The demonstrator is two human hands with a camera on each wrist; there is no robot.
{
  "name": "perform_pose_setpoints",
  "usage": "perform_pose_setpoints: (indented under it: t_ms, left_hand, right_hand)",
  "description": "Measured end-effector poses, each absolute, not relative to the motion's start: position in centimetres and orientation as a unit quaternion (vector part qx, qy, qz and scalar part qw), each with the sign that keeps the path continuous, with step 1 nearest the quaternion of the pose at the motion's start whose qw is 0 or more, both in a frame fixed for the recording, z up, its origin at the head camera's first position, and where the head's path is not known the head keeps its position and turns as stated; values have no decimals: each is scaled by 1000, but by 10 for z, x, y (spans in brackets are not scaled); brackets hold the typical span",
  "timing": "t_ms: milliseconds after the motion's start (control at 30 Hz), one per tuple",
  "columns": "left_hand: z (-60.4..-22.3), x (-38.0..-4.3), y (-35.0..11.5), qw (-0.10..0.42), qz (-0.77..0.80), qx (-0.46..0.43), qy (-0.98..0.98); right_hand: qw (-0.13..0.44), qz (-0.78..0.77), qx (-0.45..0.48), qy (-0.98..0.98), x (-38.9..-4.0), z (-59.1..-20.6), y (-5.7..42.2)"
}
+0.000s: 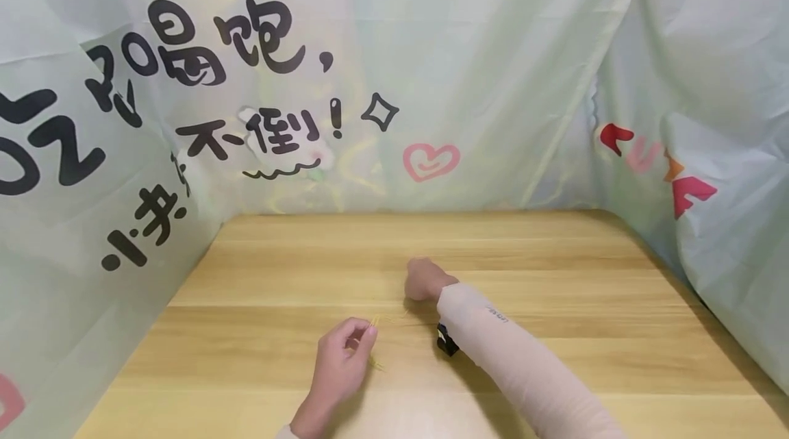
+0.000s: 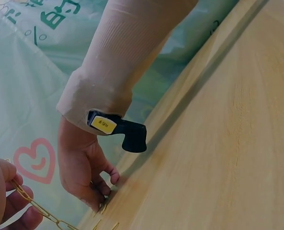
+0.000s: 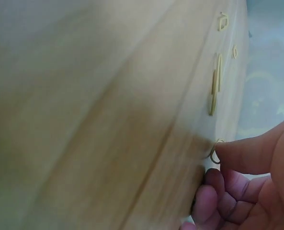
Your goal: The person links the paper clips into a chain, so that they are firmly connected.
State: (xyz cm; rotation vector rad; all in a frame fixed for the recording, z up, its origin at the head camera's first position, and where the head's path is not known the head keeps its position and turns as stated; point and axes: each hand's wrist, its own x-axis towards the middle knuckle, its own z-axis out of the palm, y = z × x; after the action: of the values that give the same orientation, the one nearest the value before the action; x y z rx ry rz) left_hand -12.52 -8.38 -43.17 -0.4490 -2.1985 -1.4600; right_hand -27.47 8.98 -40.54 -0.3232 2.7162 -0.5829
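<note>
My left hand [image 1: 340, 360] pinches a chain of linked gold paper clips [image 2: 50, 216] between thumb and fingers above the near middle of the table. The chain's thin yellow end [image 1: 374, 361] hangs below the fingertips in the head view. Farther forward and to the right, my right hand [image 1: 425, 280] is down at the tabletop, its fingers bent. In the right wrist view, its thumb and curled fingers pinch a small gold paper clip [image 3: 218, 151] close over the wood. The sleeve and wrist hide much of this hand from the head camera.
Several loose paper clips [image 3: 216, 84] lie on the wooden table [image 1: 296, 254] beyond the right hand's thumb. A black camera [image 2: 132, 136] is strapped at the right cuff. Printed cloth [image 1: 481, 83] hangs around the table's back and sides.
</note>
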Motion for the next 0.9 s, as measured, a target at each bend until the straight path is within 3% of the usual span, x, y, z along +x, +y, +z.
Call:
perform_pose_setpoints:
  t_ms: [267, 500, 900]
  left_hand:
    - [-433, -124, -86, 230, -523, -167, -804]
    - [-432, -128, -87, 221, -518, -161, -810]
    - [-433, -126, -87, 221, -530, -168, -802]
  right_hand:
    - [160, -263, -139, 941, -272, -404, 108]
    - [107, -341, -155, 921, -274, -410, 129]
    - [134, -433, -158, 877, -262, -411, 141]
